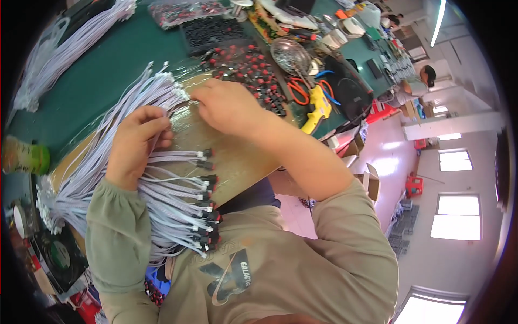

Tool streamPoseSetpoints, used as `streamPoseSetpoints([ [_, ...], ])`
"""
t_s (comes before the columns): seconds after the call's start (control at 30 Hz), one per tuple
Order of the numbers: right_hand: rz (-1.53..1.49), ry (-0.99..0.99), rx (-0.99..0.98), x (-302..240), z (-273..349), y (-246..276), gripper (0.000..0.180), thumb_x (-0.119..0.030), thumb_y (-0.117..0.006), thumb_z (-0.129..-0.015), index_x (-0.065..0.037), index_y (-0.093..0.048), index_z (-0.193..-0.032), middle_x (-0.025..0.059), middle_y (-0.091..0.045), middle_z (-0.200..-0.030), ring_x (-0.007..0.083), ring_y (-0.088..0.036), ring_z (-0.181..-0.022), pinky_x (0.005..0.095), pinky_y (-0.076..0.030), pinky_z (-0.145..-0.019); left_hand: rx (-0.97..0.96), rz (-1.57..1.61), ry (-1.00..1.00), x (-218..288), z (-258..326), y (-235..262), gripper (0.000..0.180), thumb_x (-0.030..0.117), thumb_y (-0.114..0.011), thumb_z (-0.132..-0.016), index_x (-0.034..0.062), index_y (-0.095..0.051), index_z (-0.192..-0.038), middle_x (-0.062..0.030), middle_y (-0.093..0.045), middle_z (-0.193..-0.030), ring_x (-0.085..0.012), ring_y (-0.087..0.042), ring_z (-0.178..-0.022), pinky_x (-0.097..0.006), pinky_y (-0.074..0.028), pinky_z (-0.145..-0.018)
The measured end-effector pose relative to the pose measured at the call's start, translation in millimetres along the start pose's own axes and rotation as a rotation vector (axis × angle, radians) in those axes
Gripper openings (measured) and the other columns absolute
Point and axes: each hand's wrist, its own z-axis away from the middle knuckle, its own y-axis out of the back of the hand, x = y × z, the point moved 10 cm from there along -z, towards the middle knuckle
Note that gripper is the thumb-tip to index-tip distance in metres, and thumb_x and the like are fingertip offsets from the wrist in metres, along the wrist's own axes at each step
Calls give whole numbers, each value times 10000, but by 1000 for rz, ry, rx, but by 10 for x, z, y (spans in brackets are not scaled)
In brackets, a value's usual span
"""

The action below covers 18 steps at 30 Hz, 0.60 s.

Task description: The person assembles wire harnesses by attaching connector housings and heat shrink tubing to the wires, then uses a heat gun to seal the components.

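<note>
A: Where do the white cables (pixel 137 100) lie?

B: The upper bundle slants across the brown board (pixel 237 167) on the green table (pixel 102 86), its white tips next to the right hand (pixel 226 105). A lower group, the black-ended cables (pixel 175 194), spreads between the left forearm and the person's torso.

A: And the hands?

B: The right one has its fingers drawn together at those tips; I cannot tell what, if anything, is pinched. The left hand (pixel 141 135) is curled above the board, thumb near the fingers (whether a thin strand sits between them, I cannot tell either).

A: What is beyond them?

B: Just past the right hand lies a heap of red-and-black parts (pixel 240 62). Beside it are a metal bowl (pixel 288 56), orange-handled scissors (pixel 298 92) and a yellow tool (pixel 319 110). Off at the far left stands a jar with a green label (pixel 35 158).
</note>
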Motion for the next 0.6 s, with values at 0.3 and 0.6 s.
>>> streamPoseSetpoints([
  [0.3,-1157,-564,157,281,122,-188,200,-161,-692,-840,-8,-664,-964,21,-645,-811,69,-567,-695,230,-466,-621,1,44,-22,-22,-29,35,135,76,-644,-854,16,-586,-961,-47,-607,-822,-136,-596,-700,-252,-502,-628],
  [0.6,-1245,-575,119,162,159,-282,168,-142,-674,-868,-27,-651,-989,-15,-605,-774,45,-503,-643,192,-393,-565,21,47,32,-55,-19,66,146,70,-656,-849,17,-593,-969,-42,-618,-826,-130,-611,-697,-257,-510,-632],
])
